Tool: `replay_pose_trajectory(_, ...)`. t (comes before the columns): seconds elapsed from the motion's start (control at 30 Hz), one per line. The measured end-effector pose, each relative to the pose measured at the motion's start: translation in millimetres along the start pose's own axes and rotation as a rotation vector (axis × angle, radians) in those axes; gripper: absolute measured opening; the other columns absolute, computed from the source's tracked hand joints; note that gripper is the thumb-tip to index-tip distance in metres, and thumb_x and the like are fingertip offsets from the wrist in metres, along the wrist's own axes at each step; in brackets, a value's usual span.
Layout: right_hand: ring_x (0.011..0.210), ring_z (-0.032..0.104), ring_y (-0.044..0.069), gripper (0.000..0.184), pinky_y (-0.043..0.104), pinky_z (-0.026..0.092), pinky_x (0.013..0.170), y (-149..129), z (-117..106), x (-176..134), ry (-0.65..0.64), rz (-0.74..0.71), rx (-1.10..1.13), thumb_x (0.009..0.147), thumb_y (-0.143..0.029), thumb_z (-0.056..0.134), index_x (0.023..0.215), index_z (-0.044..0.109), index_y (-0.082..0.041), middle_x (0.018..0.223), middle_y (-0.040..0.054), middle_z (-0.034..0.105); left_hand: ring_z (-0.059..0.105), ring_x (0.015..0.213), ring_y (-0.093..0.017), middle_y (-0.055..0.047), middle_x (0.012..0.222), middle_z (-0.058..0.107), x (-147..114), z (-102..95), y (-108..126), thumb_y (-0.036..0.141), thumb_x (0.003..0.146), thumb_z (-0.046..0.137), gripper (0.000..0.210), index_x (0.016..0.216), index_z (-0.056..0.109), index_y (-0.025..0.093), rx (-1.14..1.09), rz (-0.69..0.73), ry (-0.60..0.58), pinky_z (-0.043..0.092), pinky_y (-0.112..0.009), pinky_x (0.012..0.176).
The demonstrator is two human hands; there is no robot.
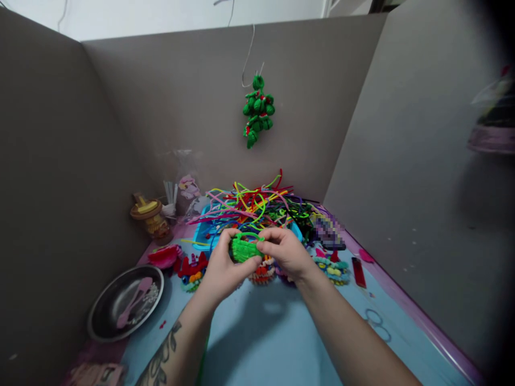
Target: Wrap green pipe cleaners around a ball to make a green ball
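A bright green fuzzy piece (243,250), looking like coiled pipe cleaners, is held up in front of me above the table. My left hand (225,265) grips its left side and underside between fingers and thumb. At its right edge my right hand (284,252) pinches a thin green pipe cleaner (249,235) that arches over the top. The fingertips hide part of that right end. Behind the hands, a blue tray (201,236) is heaped with loose pipe cleaners (257,206) in many colours.
Several colourful pipe-cleaner figures (193,271) stand on the blue table cover (265,343). On the left are a metal bowl (94,316) with a pink tool and a jar (156,222). Scissors (378,324) lie at right. A green ornament (258,110) hangs on the back panel.
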State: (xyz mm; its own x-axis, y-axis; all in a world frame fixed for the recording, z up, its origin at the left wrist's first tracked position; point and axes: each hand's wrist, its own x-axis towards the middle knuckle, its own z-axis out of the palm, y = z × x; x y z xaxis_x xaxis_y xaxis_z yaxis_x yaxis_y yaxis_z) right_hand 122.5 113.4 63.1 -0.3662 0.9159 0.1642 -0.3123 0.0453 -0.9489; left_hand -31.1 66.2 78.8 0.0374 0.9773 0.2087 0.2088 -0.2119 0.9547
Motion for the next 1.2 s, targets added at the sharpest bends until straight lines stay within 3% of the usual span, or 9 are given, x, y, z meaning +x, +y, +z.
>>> replay_pose_trajectory(0.2,0.047,0.041,0.007,0.028,0.02,0.033,0.047,1.1,-1.0,0.1,0.014,-0.019,-0.048,0.062,-0.035,0.078,0.059,0.058,-0.016,0.053,-0.0054,0.049,0.052,0.075,-0.014,0.001,0.088,0.052,-1.6,0.9,1.4,0.027,0.067,0.073,0.044,0.101,0.046,0.022,0.115,0.074,0.031,0.041,-0.024,0.068)
replay_pose_trajectory(0.27,0.051,0.046,0.008,0.026,0.021,0.038,0.051,0.6,-1.8,0.4,-0.031,-0.029,-0.069,0.064,-0.037,0.077,0.063,0.061,-0.016,0.058,-0.0037,0.054,0.053,0.076,-0.015,0.001,0.088,0.053,0.1,-1.3,1.4,0.028,0.066,0.074,0.045,0.102,0.047,0.022,0.074,0.057,0.028,0.042,-0.025,0.068)
replay_pose_trajectory(0.37,0.067,0.058,0.013,0.026,0.026,0.046,0.064,-2.2,-3.5,0.8,-0.061,-0.08,-0.105,0.069,-0.037,0.073,0.085,0.067,-0.017,0.077,0.0012,0.065,0.054,0.074,-0.014,0.002,0.085,0.054,3.6,-5.9,0.0,0.031,0.066,0.074,0.044,0.1,0.048,0.022,-0.06,-0.002,0.052,0.043,-0.024,0.067)
replay_pose_trajectory(0.43,0.079,0.061,0.016,0.024,0.029,0.048,0.072,-5.8,-4.1,0.0,-0.025,-0.166,-0.207,0.073,-0.032,0.069,0.093,0.067,-0.019,0.089,0.0035,0.067,0.054,0.072,-0.013,0.003,0.083,0.054,5.7,-8.4,-1.8,0.034,0.067,0.074,0.043,0.098,0.047,0.022,-0.163,-0.037,0.065,0.043,-0.024,0.066)
replay_pose_trajectory(0.53,0.085,0.061,0.017,0.009,0.031,0.048,0.078,-13.0,-1.9,-3.5,0.064,-0.377,-0.474,0.076,-0.021,0.064,0.085,0.066,-0.019,0.088,0.0045,0.066,0.052,0.07,-0.011,0.004,0.081,0.053,7.1,-9.4,-3.2,0.034,0.067,0.075,0.042,0.094,0.047,0.022,-0.239,-0.051,0.061,0.042,-0.022,0.064)
replay_pose_trajectory(0.63,0.086,0.061,0.018,0.007,0.033,0.048,0.08,-19.1,3.0,-8.3,0.105,-0.553,-0.667,0.078,-0.015,0.06,0.08,0.065,-0.019,0.087,0.0056,0.066,0.052,0.069,-0.011,0.005,0.078,0.053,6.3,-8.2,-1.3,0.031,0.064,0.077,0.039,0.087,0.047,0.021,-0.208,-0.039,0.035,0.041,-0.021,0.064)
replay_pose_trajectory(0.77,0.083,0.063,0.019,0.011,0.034,0.049,0.078,-21.8,6.6,-12.8,0.107,-0.67,-0.85,0.081,-0.014,0.055,0.082,0.064,-0.02,0.083,0.0059,0.069,0.052,0.066,-0.012,0.006,0.073,0.053,3.7,-8.0,2.2,0.03,0.063,0.077,0.038,0.085,0.048,0.021,-0.099,-0.031,0.009,0.04,-0.021,0.062)
replay_pose_trajectory(1.0,0.08,0.062,0.019,0.014,0.033,0.048,0.075,-16.2,4.6,-12.5,0.098,-0.712,-0.976,0.086,-0.014,0.05,0.088,0.062,-0.021,0.082,0.0052,0.068,0.053,0.07,-0.014,0.003,0.076,0.056,4.1,-9.4,0.1,0.034,0.066,0.076,0.033,0.086,0.055,0.02,-0.079,0.001,0.013,0.042,-0.022,0.065)
replay_pose_trajectory(1.2,0.082,0.06,0.02,0.018,0.033,0.047,0.074,-8.0,4.6,-9.4,0.124,-0.702,-1.0,0.084,-0.009,0.048,0.09,0.06,-0.02,0.082,0.0052,0.065,0.054,0.069,-0.013,0.001,0.074,0.059,7.4,-8.7,-6.7,0.038,0.07,0.071,0.026,0.082,0.063,0.016,-0.125,-0.074,-0.016,0.044,-0.024,0.067)
